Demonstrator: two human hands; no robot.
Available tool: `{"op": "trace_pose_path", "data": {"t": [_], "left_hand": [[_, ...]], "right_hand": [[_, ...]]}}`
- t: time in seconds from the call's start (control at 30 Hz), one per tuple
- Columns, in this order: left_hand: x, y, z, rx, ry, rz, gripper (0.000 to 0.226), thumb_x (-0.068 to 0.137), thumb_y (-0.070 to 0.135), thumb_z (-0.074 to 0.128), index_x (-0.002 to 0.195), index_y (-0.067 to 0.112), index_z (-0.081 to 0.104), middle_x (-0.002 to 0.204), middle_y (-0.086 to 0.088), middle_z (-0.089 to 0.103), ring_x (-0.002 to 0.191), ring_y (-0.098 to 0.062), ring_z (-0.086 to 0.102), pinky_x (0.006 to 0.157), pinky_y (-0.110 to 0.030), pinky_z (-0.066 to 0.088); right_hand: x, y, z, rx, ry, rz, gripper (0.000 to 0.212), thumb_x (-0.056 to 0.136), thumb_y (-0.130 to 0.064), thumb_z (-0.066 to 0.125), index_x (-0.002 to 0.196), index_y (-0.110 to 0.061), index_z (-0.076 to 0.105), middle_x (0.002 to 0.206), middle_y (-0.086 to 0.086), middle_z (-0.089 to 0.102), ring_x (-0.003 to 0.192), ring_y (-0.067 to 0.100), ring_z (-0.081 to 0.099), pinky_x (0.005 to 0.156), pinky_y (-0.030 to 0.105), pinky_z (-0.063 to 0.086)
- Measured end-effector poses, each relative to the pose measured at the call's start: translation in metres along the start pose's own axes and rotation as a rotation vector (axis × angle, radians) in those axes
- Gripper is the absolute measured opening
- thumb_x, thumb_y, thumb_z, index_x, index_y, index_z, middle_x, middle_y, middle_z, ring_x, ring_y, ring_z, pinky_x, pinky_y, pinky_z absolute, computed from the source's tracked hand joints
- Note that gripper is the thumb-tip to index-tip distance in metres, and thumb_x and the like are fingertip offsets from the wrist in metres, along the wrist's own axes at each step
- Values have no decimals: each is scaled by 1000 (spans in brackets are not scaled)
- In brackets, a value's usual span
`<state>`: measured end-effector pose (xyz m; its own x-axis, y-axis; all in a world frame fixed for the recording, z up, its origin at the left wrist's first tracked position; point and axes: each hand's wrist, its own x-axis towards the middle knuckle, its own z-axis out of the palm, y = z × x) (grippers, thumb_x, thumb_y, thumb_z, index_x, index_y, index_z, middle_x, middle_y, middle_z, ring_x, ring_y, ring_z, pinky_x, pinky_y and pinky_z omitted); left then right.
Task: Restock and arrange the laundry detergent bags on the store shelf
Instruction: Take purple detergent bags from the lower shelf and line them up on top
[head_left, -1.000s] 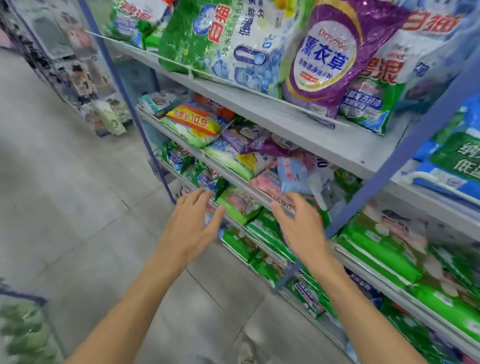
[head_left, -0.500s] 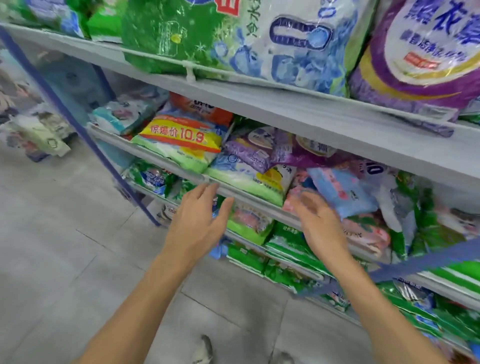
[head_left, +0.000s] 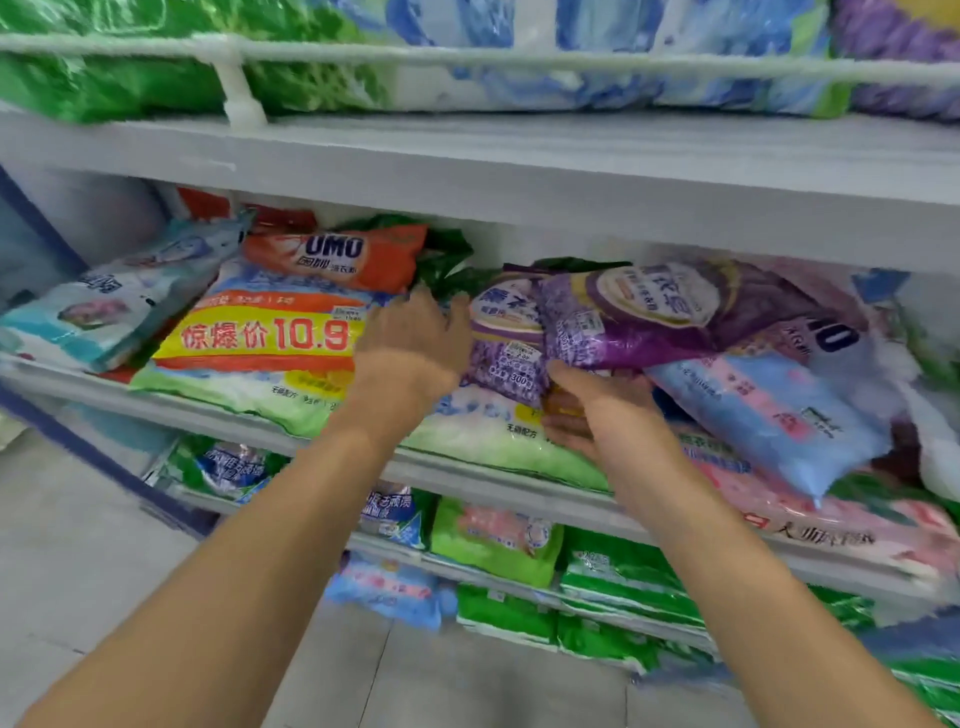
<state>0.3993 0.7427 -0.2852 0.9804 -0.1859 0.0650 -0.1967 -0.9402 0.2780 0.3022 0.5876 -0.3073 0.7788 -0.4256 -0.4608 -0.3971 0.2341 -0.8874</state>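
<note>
On the middle shelf (head_left: 483, 475) lie many detergent bags in a loose pile. My left hand (head_left: 410, 338) reaches in with straight fingers and touches the left side of a small purple bag (head_left: 506, 332). A larger purple bag (head_left: 675, 312) lies partly over it to the right. My right hand (head_left: 597, 410) is at the lower edge of these purple bags, thumb along the edge and fingers curled beneath it. Under both hands lies a green-and-white bag (head_left: 493, 436). What the right fingers hold is partly hidden.
Left of my hands lie a bag with a yellow 10.9 price band (head_left: 260, 338), an orange OMO bag (head_left: 337, 254) and a teal bag (head_left: 119, 296). A light blue bag (head_left: 769, 415) slopes at the right. Green bags (head_left: 618, 582) fill the lower shelves. Big bags sit behind the top shelf rail (head_left: 519, 57).
I have moved closer to the middle shelf. Both hands went from hovering at the shelf edge up onto the purple bags, and the right hand's fingers have curled.
</note>
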Motion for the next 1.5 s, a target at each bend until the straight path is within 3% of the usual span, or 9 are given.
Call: {"op": "trace_pose_path", "data": {"t": [0.2, 0.4, 0.53, 0.67, 0.97, 1.07, 1.2, 1.27, 1.5], "left_hand": [[3, 24, 5, 30, -194, -150, 56, 102, 61, 33, 106, 13, 62, 121, -16, 66, 114, -36, 61, 91, -39, 43], [-36, 14, -43, -939, -491, -488, 31, 82, 31, 78, 105, 18, 62, 96, -2, 53, 79, -19, 49, 62, -27, 40], [-76, 1, -53, -1173, -725, -566, 19, 87, 22, 74, 105, 16, 69, 90, -4, 69, 65, -18, 64, 53, -27, 55], [-130, -8, -46, -1352, -767, -578, 30, 78, 8, 76, 108, 5, 74, 93, -11, 79, 71, -19, 76, 66, -31, 64], [-218, -18, -80, -1473, -695, -272, 69, 64, -6, 76, 130, 9, 63, 121, -12, 74, 111, -27, 71, 89, -33, 60], [-234, -8, -94, -1486, -719, -153, 81, 63, -13, 75, 138, 10, 56, 127, -13, 71, 117, -29, 68, 89, -35, 59], [-253, 28, -114, -1437, -823, 56, 92, 63, -27, 75, 144, 10, 47, 135, -15, 66, 125, -33, 63, 100, -43, 55], [-264, 52, -122, -1411, -848, 97, 88, 65, -30, 71, 139, 11, 50, 130, -13, 69, 120, -30, 67, 94, -38, 57], [-297, 172, -130, -1449, -817, -83, 52, 81, 30, 69, 131, 23, 57, 107, -3, 79, 93, -21, 77, 73, -35, 64]], "right_hand": [[-2, -3, 20, 2, 117, -104, 41, 80, -32, 87, 65, -8, 57, 60, 6, 65, 62, 31, 70, 80, 56, 62], [-33, -8, -15, 369, -108, 196, 28, 76, -1, 79, 96, -12, 63, 100, 8, 66, 82, 26, 60, 59, 30, 55], [-68, 9, -35, 486, -298, 261, 32, 67, 6, 70, 97, -6, 68, 117, 9, 70, 107, 30, 69, 84, 50, 61], [-102, 19, -37, 516, -392, 273, 43, 83, 21, 49, 114, -3, 67, 110, 16, 73, 94, 28, 74, 86, 44, 62], [-180, 17, -79, 210, -581, 101, 89, 62, 16, 70, 143, -15, 53, 136, 21, 65, 120, 36, 65, 106, 51, 49], [-210, 7, -91, 208, -536, 65, 87, 57, 8, 78, 139, -9, 56, 131, 21, 68, 116, 36, 67, 104, 53, 50], [-247, -7, -110, 260, -359, 69, 57, 76, -10, 84, 128, -11, 61, 106, 10, 79, 88, 24, 78, 72, 35, 64], [-263, -11, -128, 248, -261, 36, 54, 74, -22, 76, 126, -15, 62, 107, 8, 79, 91, 24, 78, 76, 36, 64], [-321, -18, -225, 363, 22, -86, 58, 75, -20, 75, 130, -12, 60, 113, 10, 77, 103, 30, 75, 89, 49, 61]]}}
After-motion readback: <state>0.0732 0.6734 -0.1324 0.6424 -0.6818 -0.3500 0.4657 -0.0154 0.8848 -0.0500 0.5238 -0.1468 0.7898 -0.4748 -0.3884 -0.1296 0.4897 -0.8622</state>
